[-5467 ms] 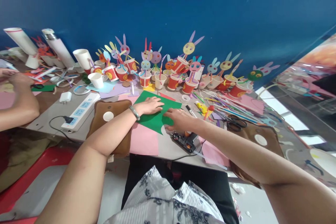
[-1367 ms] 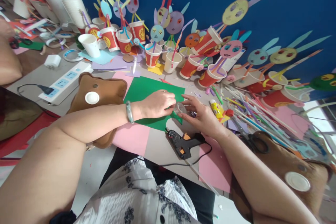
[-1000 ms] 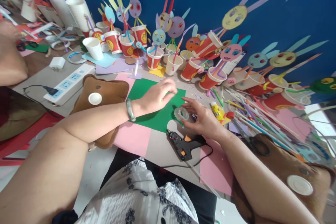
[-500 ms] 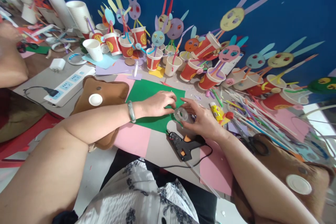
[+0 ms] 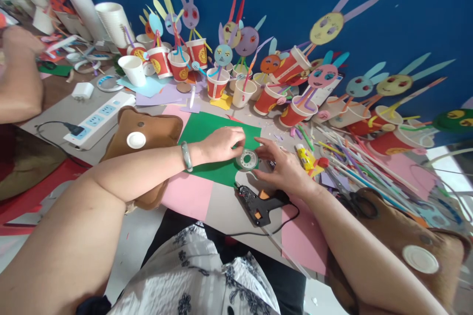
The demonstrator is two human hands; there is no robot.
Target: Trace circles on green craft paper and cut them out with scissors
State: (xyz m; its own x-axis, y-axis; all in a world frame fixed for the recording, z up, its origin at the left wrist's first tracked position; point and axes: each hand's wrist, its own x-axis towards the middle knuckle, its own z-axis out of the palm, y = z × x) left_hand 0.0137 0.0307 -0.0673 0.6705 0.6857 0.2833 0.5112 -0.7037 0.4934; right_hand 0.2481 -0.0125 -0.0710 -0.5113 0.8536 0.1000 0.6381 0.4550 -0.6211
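Observation:
A roll of clear tape (image 5: 254,160) lies flat across the right edge of a green paper sheet (image 5: 207,130). My right hand (image 5: 283,167) is just right of the roll, thumb and fingers spread apart around a gap, holding nothing. On the other side, my left hand (image 5: 224,143) is over the green paper with its fingers curled in and the fingertips close to the roll. What those fingers pinch, if anything, is hidden. A black glue gun (image 5: 254,209) with orange parts rests just in front of the tape, its cord running to the right.
Paper cups (image 5: 218,83) with paper rabbit heads line the blue wall. Scissors (image 5: 356,202), a glue stick (image 5: 304,156) and many straws (image 5: 373,167) lie to the right. A power strip (image 5: 98,120) and a brown cushion (image 5: 153,128) are left. Another person's arm (image 5: 20,74) reaches in at far left.
The tape roll went from tilted in my right hand to lying flat, a little further left. My right hand let go of it. My left hand's fingers curled in more.

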